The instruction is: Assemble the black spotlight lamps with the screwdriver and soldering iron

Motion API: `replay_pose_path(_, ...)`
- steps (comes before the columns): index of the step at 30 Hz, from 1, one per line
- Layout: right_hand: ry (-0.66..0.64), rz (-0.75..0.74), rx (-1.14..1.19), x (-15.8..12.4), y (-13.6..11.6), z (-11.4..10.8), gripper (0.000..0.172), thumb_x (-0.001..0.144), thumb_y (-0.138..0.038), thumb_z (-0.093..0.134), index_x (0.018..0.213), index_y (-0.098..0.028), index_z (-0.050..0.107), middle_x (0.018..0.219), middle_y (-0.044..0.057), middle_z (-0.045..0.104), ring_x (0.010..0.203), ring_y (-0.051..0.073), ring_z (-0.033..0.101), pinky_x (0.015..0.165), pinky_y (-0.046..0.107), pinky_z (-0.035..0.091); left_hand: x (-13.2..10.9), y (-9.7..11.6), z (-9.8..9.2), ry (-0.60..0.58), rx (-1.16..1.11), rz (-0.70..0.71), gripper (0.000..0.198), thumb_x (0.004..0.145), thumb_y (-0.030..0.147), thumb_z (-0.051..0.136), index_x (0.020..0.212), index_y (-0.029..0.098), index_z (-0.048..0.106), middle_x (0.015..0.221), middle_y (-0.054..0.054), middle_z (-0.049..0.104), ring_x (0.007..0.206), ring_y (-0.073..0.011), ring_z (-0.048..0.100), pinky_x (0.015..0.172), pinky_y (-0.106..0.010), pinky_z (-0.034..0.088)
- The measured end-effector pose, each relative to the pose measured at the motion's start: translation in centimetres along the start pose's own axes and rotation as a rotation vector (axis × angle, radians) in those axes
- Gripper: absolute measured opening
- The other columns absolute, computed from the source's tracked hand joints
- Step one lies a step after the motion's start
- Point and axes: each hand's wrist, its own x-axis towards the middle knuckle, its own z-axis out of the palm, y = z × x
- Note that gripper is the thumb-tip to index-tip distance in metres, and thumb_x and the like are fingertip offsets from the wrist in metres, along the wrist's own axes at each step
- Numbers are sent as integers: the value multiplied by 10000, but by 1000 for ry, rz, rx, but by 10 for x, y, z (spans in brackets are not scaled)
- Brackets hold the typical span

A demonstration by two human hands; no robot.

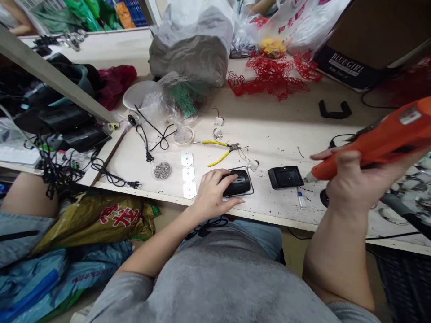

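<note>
My left hand (212, 192) rests on a black cylindrical housing (239, 181), thumb and fingers around its left end. A thin wire frame (252, 186) shows around the housing. My right hand (353, 181) grips an orange power tool (373, 139), whose narrow tip points down and left, close to a black rectangular tray-like part (286, 176). Whether tip and part touch, I cannot tell. A small clear tube with blue (301, 197) lies just below that part. Yellow-handled cutting pliers (224, 150) lie beyond my left hand, near a small white wired part (254, 165).
White hexagonal plates (188, 174) line up left of my left hand, beside a round dish of small metal pieces (162, 170). Black cords with plugs (148, 148) lie farther left. Red plastic frames (276, 74), bags and a BLUE GIRL carton (353, 58) stand behind. A black bracket (335, 111) lies at right.
</note>
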Motion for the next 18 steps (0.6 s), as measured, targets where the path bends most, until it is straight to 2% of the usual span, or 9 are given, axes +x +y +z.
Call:
replay_pose_path(1,81,-60,40,-6,-5,11,483,913,-461,698,1340,-542,486,1080,-57,623,598,89,586,541,252,517,1,2,7,36,5,-32,614,838,617,704,1273,194,611,1236,-138,623,1155,-308,576,998,-474,459)
replay_pose_path(2,108,-82,88,-12,-10,22,374,883,-526,707,1233,-446,601,927,-38,625,557,107,565,500,262,494,2,3,12,66,6,-72,611,830,623,711,1252,190,621,1201,-131,636,1124,-300,587,977,-461,468)
replay_pose_path(3,99,-49,139,-17,-16,32,365,882,-616,656,1153,-371,648,828,-21,608,537,129,556,471,275,473,4,3,16,82,6,-111,627,811,629,727,1246,189,624,1178,-126,639,1099,-297,592,961,-454,475)
replay_pose_path(6,-30,187,257,-30,-33,54,707,831,-864,431,1191,-291,635,770,16,595,533,179,551,448,313,445,9,1,20,65,-3,-170,688,737,618,799,1251,196,622,1157,-114,624,1072,-299,582,940,-456,487)
replay_pose_path(8,-80,230,313,-36,-45,61,879,754,-942,385,1274,-269,604,766,34,600,523,203,531,463,350,436,11,1,18,26,-24,-171,675,704,565,845,1235,211,624,1169,-101,608,1084,-299,571,949,-456,491)
replay_pose_path(10,-90,216,346,-42,-56,66,867,762,-911,395,1302,-263,596,771,54,605,540,227,524,519,397,447,12,2,16,-5,-50,-165,655,682,497,878,1217,219,623,1178,-92,600,1093,-294,566,960,-454,493)
replay_pose_path(12,-70,196,383,-47,-63,71,754,803,-827,424,1291,-283,608,793,58,599,562,233,522,577,429,459,12,4,16,-15,-74,-168,657,666,447,897,1213,211,618,1203,-96,590,1099,-293,567,965,-456,495)
replay_pose_path(15,-113,167,412,-53,-62,77,715,811,-813,413,1260,-302,633,787,41,560,551,215,509,569,414,460,11,5,18,-3,-99,-182,641,670,407,895,1207,203,611,1289,-117,558,1139,-301,563,979,-464,492)
replay_pose_path(18,-170,111,253,-59,-54,83,755,834,-852,278,1256,-322,611,779,28,515,544,210,522,550,406,478,10,4,20,2,-102,-165,585,702,384,861,1195,194,610,1289,-124,563,1149,-301,563,980,-457,487)
